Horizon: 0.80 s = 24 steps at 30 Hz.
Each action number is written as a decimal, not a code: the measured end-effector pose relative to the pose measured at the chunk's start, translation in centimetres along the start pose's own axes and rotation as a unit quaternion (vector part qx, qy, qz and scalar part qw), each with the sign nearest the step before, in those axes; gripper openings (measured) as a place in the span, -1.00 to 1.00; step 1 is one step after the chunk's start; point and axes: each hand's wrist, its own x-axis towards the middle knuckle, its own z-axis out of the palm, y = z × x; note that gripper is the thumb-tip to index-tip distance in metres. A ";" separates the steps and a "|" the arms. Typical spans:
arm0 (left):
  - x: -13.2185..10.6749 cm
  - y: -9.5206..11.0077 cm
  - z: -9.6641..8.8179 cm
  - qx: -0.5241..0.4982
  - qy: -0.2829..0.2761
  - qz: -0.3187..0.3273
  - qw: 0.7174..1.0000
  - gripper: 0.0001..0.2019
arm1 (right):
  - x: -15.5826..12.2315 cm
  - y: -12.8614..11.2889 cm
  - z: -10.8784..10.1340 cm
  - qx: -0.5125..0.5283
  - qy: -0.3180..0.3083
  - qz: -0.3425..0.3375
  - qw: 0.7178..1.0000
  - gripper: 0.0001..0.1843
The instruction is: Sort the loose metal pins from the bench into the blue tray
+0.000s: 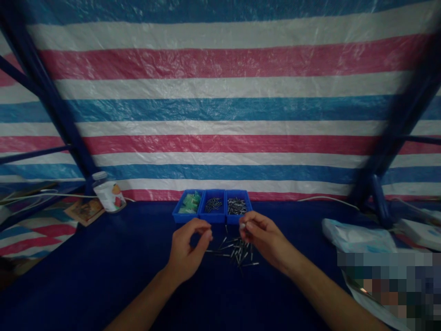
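Observation:
My left hand (pixel 189 248) is above the blue table, thumb and forefinger curled nearly tip to tip. Whatever may be between those tips is too small to make out. My right hand (pixel 263 235) is closed in a pinch around a small whitish piece (pixel 242 225). Between and below both hands lies a loose pile of thin dark metal pins (pixel 238 252) with shiny ends. Just beyond them stand three joined blue bins: the left bin (pixel 176 215) has green plastic packets (pixel 190 202), while the middle bin (pixel 212 217) and right bin (pixel 248 207) have small dark metal parts.
A white-labelled jar (pixel 109 195) stands at the far left beside a brown printed card (pixel 84 210). On the right lie a clear plastic bag (pixel 358 236) and a white box (pixel 422 233). Blue metal posts and a striped tarp (pixel 220 108) close off the back.

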 end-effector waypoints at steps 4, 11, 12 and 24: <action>0.0 0.2 -0.2 0.044 -0.009 0.019 0.999 -0.80 | -0.1 -0.9 -0.2 0.123 0.002 0.048 0.991 -0.63; 0.5 0.4 -0.1 0.122 -0.233 -0.054 0.963 -0.88 | 0.7 -0.2 -0.6 0.118 0.127 0.193 0.966 -0.79; 0.5 0.3 -0.2 0.158 -0.273 -0.055 0.947 -0.83 | 0.7 -0.2 -0.6 0.122 0.146 0.195 0.962 -0.80; 0.3 -1.2 -0.7 0.258 -0.357 -0.088 0.894 -0.86 | 0.1 1.8 0.1 -0.027 0.061 0.154 0.986 -0.61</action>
